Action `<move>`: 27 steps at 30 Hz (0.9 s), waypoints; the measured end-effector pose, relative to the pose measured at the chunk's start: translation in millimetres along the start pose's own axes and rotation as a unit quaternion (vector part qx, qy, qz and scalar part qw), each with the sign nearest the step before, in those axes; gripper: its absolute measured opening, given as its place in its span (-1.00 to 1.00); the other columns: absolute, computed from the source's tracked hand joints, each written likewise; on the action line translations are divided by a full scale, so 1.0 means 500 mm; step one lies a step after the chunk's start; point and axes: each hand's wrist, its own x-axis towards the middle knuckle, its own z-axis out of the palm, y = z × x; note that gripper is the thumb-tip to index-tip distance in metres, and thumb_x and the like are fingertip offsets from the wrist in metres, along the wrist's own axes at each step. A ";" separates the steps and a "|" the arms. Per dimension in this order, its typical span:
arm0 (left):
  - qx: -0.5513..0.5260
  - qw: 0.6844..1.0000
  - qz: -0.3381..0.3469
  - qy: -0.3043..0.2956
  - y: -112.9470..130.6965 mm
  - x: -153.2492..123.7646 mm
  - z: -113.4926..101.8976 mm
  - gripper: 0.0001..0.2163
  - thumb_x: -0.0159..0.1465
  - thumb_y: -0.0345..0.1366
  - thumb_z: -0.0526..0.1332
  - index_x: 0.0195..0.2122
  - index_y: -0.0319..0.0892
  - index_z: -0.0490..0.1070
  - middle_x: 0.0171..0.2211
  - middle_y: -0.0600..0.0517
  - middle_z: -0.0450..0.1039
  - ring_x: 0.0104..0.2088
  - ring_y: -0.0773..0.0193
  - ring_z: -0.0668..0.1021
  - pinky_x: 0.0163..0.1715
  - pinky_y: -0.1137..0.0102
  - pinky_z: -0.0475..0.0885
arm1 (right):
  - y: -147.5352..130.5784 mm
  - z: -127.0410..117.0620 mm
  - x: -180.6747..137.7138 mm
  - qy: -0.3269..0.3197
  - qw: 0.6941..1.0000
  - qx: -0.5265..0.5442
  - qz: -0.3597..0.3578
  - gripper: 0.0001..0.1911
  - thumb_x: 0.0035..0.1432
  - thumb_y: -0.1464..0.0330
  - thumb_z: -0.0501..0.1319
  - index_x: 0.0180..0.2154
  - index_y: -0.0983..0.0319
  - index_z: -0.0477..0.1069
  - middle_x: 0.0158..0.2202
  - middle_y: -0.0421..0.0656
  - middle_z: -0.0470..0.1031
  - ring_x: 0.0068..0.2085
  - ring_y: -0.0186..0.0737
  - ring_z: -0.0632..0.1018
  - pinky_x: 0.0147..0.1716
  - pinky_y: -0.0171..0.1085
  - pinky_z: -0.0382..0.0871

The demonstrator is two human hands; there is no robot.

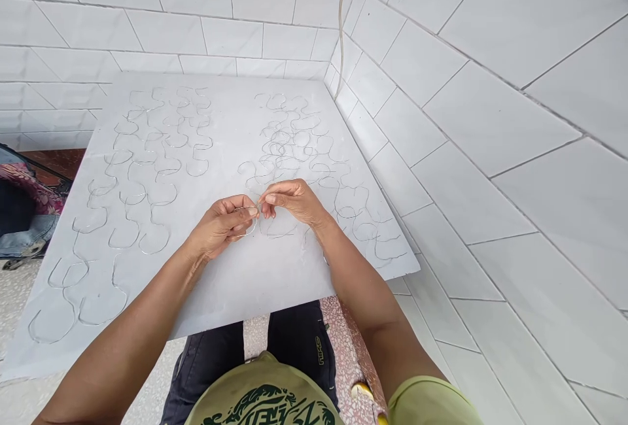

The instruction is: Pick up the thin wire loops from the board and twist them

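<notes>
My left hand is closed, with thumb and fingers pinching a thin bent wire. A curved part of this wire shows below the fingertips. Close against it, my right hand has its thumb and forefinger pinched at the wire's end; the exact contact is partly hidden by the fingers. Both hands are above the front middle of a pale grey board. Separate S-shaped wires lie in rows on the left side. To the right, more curved wires lie in a loose, overlapping heap.
White tiled walls meet behind the board and run along its right side. A pale cable hangs in the corner. At the far left are a bag and some cloth. My legs are under the board's front edge.
</notes>
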 end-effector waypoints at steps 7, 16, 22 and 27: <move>0.074 0.994 0.043 0.063 0.002 0.002 -0.005 -0.78 0.25 -0.16 0.36 -0.39 -0.18 0.42 -0.62 0.22 -0.04 -0.61 0.48 0.03 -0.59 0.46 -0.05 | -0.018 -0.018 -0.002 0.126 0.975 -0.179 -0.039 -0.76 0.19 0.15 0.39 -0.31 0.19 0.58 -0.31 -0.15 0.58 -0.25 -0.25 0.56 -0.28 -0.25 0.48; 0.121 0.987 0.045 0.099 -0.005 0.009 -0.008 -0.76 0.25 -0.15 0.35 -0.39 -0.16 0.38 -0.59 0.22 0.03 -0.61 0.48 0.04 -0.59 0.45 -0.05 | 0.002 -0.021 -0.004 0.123 0.915 -0.355 -0.148 -0.76 0.30 0.22 0.31 -0.39 0.19 0.50 -0.35 -0.16 0.48 -0.29 -0.26 0.49 -0.31 -0.24 0.41; 0.131 0.986 0.047 0.095 -0.002 0.009 -0.005 -0.76 0.27 -0.15 0.33 -0.41 -0.16 0.36 -0.61 0.22 0.00 -0.61 0.47 0.05 -0.59 0.45 -0.05 | -0.002 -0.023 -0.007 0.131 0.874 -0.441 -0.155 -0.81 0.31 0.22 0.31 -0.31 0.19 0.50 -0.30 -0.13 0.51 -0.21 -0.20 0.50 -0.20 -0.20 0.42; 0.153 0.982 0.049 0.098 -0.003 0.009 -0.005 -0.76 0.28 -0.13 0.32 -0.40 -0.15 0.36 -0.60 0.21 0.01 -0.61 0.45 0.04 -0.59 0.44 -0.06 | -0.014 -0.025 -0.005 0.126 0.846 -0.490 -0.168 -0.68 0.30 0.18 0.32 0.03 0.15 0.49 -0.04 -0.04 0.54 0.00 -0.07 0.48 -0.02 -0.08 0.42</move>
